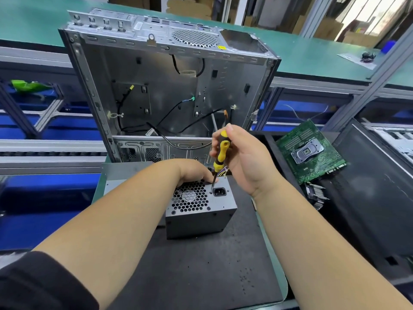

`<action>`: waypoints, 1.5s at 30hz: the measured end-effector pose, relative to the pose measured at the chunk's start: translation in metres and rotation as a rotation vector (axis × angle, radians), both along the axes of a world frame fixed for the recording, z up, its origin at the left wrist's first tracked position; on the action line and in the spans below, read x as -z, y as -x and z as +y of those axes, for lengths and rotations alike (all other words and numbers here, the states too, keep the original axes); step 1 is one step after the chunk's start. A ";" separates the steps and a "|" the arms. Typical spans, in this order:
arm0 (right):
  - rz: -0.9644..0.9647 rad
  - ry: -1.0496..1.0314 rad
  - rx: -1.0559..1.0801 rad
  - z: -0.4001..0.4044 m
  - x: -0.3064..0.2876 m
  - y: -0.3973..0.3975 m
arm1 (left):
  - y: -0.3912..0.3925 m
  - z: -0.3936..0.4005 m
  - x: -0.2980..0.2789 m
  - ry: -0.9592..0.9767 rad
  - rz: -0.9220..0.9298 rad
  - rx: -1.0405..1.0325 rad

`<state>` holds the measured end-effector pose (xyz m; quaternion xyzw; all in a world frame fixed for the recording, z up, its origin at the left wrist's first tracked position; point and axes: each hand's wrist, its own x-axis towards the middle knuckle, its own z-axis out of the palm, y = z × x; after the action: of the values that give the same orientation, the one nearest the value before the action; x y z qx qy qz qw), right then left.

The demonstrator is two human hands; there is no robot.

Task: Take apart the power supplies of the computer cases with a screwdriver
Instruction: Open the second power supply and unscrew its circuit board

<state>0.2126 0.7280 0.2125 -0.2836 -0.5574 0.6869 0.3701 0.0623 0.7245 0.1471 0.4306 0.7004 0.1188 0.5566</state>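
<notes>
Centre frame, the right hand [242, 161] grips the yellow-and-black screwdriver [220, 153] nearly upright, wrist bent, tip down at a screw beside the socket on the power supply [199, 211]. The left hand [194, 171] curls over the unit's far top edge, forearm reaching in from lower left. The open computer case [169, 86] stands behind.
</notes>
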 end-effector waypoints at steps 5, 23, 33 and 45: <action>0.071 0.055 -0.048 -0.003 0.003 0.004 | -0.002 -0.003 -0.001 -0.026 0.020 0.020; 0.066 0.055 0.005 -0.003 0.003 0.004 | -0.016 -0.068 0.011 -0.816 0.224 -0.190; 0.044 0.000 0.053 -0.003 0.003 0.008 | -0.023 -0.077 0.013 -0.797 0.433 -0.005; 0.068 -0.017 0.010 -0.007 0.010 0.012 | -0.020 -0.076 0.013 -0.733 0.403 -0.016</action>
<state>0.2007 0.7212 0.2027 -0.2598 -0.5491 0.6894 0.3946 0.0822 0.6489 0.1346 0.6093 0.7101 0.2780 0.2175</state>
